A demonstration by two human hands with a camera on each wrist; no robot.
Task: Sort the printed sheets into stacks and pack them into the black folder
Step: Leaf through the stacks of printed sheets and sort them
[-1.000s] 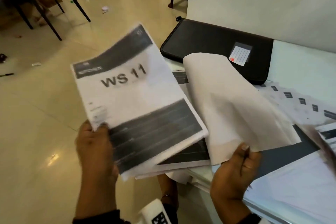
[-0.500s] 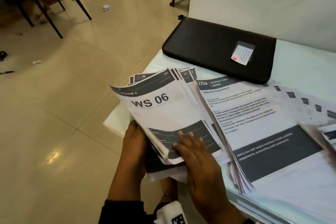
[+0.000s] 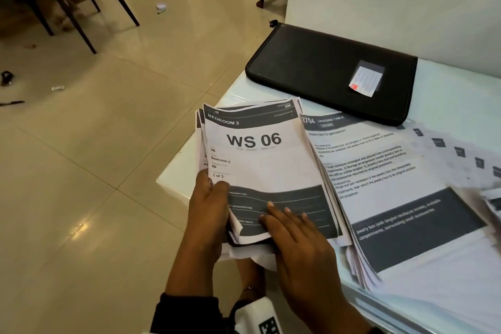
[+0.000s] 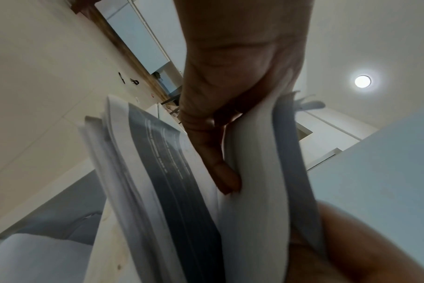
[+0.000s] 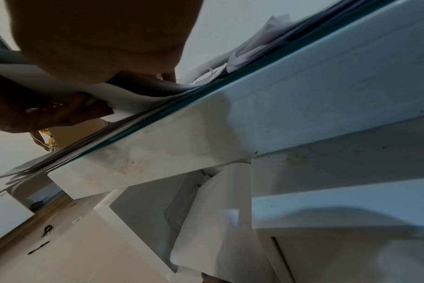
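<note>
The left hand [image 3: 208, 206] grips a thick bundle of printed sheets [image 3: 260, 168] at its near left edge, thumb laid over the top page and the remaining fingers [image 4: 226, 172] curled round the underside, as the left wrist view shows from beneath. The top page of that bundle reads "WS 06" under a dark "BEDROOM 3" header, and its far end rests over the near corner of the white worktop [image 3: 455, 95]. The right hand [image 3: 301, 247] lies on the dark lower band of the same page, just right of the left thumb, its fingers [image 3: 282, 214] straight and spread, pressing flat and grasping nothing. Directly right of those fingertips, touching the bundle's edge, a second fanned stack [image 3: 393, 192] lies on the worktop with a page headed "2704 DRESSING TABLE" on top. Further right of it, more sheets [image 3: 458, 152] are spread in an overlapping row, blurred towards the frame edge. Beyond the fingertips, well apart from both hands, the black folder [image 3: 325, 70] lies closed and flat at the far side of the worktop, against the white wall, with a small lined label [image 3: 366, 80] on its cover. Left of the left hand, beyond the worktop's edge, is the tiled floor [image 3: 95, 171].
</note>
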